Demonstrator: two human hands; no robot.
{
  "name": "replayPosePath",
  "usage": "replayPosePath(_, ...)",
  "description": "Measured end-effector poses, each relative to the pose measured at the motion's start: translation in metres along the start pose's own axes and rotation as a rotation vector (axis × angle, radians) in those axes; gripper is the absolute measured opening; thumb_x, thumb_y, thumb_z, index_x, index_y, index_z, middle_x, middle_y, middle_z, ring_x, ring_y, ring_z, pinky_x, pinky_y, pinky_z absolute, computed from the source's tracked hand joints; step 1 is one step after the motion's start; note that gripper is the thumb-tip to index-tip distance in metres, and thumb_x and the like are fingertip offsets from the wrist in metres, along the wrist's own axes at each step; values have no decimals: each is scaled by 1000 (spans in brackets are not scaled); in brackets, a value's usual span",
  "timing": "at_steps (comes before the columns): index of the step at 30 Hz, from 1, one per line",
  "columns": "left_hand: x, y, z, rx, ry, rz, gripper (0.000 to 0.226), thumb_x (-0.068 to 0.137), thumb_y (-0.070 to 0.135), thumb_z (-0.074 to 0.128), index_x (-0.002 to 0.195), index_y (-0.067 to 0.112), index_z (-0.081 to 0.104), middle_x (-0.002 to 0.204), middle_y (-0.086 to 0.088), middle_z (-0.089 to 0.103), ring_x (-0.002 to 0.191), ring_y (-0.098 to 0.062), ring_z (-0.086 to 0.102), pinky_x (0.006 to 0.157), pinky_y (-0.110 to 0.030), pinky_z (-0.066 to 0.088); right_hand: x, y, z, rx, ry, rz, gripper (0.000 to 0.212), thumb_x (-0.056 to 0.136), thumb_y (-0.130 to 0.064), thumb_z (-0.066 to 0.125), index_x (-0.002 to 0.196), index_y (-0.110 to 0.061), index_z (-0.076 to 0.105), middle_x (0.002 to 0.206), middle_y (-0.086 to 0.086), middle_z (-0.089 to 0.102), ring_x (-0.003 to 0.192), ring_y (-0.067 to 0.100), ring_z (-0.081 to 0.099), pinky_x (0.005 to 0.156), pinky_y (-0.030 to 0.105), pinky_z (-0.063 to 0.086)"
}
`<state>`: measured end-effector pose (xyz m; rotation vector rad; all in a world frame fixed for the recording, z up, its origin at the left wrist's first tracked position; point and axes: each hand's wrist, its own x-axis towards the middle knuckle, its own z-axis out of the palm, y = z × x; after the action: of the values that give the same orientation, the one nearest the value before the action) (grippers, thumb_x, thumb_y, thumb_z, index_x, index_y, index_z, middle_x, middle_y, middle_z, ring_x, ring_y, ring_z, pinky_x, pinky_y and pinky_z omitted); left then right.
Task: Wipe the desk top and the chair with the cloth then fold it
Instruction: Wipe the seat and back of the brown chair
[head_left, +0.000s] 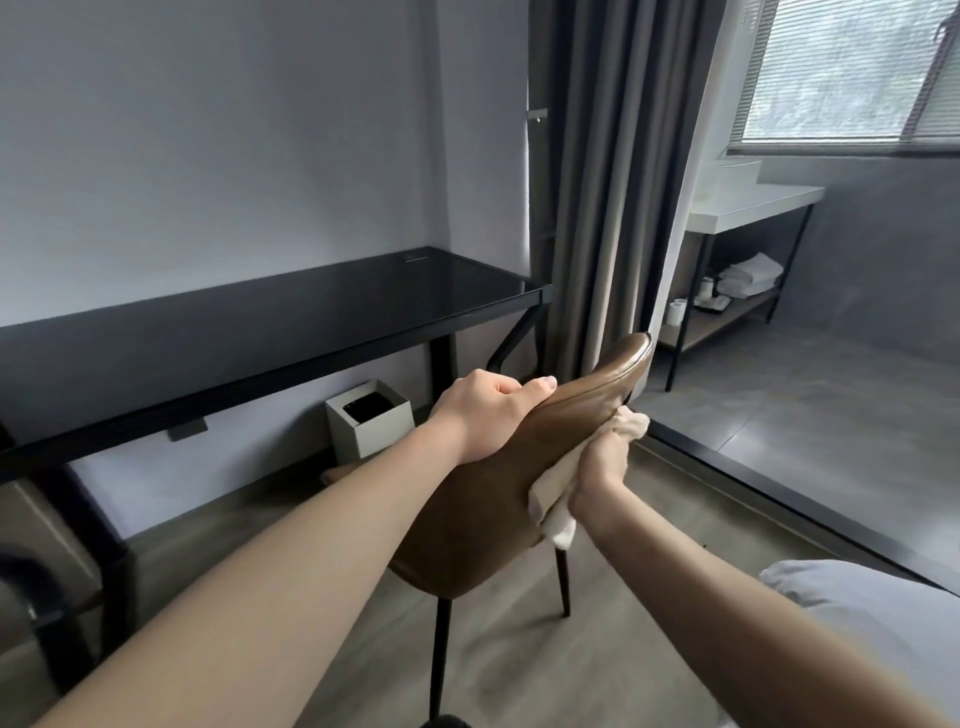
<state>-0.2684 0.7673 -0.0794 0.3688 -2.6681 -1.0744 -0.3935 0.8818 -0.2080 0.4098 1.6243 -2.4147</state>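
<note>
Brown leather chair (483, 499) in front of me, back facing me, smooth padded shell on thin black legs, seat end pointing toward the desk. My left hand (480, 415) grips the top edge of its backrest, thumb lying along the rim. My right hand (602, 462) holds the cream cloth (553, 506) bunched against the backrest's right side, loose ends sticking out above and below my fingers. Desk (270, 332) behind the chair, along the wall: glossy black glass top, black metal frame.
</note>
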Motion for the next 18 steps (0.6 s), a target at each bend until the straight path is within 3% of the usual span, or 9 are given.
replayPosePath(4, 4, -3, 2, 8, 5, 28, 76, 95, 77, 46, 66, 8, 58, 61, 0, 60, 77, -23, 69, 88, -48, 58, 25, -31, -9, -60, -44, 62, 63, 87, -77, 51, 115, -25, 74, 111, 8, 77, 106, 31, 69, 104, 50, 51)
replayPosePath(8, 7, -6, 5, 4, 16, 53, 77, 95, 76, 46, 71, 5, 64, 61, -5, 61, 73, -21, 68, 85, -46, 59, 74, -20, -15, -122, -46, 100, 79, 72, -81, 51, 122, -25, 76, 117, 11, 78, 110, 36, 70, 108, 55, 51)
replayPosePath(12, 8, -7, 5, 1, 19, 61, 73, 98, 73, 49, 68, 8, 66, 55, 4, 59, 70, -16, 67, 81, -41, 59, 72, -6, -15, -158, -3, 103, 93, 65, -91, 41, 127, -29, 72, 122, 8, 74, 115, 36, 66, 112, 59, 46)
replayPosePath(15, 9, -6, 3, 1, 20, 54, 75, 95, 75, 49, 66, 7, 63, 54, 5, 57, 69, -19, 67, 82, -45, 58, 75, 21, -19, -134, 19, 141, 93, 62, -95, 36, 128, -37, 69, 129, 5, 72, 118, 35, 64, 113, 60, 44)
replayPosePath(18, 7, -4, 1, -1, 22, 37, 72, 92, 76, 50, 59, 12, 53, 52, 4, 50, 67, -23, 63, 83, -47, 56, 62, 46, -18, -149, 25, 123, 104, 60, -97, 34, 144, -40, 57, 141, 6, 65, 129, 37, 60, 117, 61, 41)
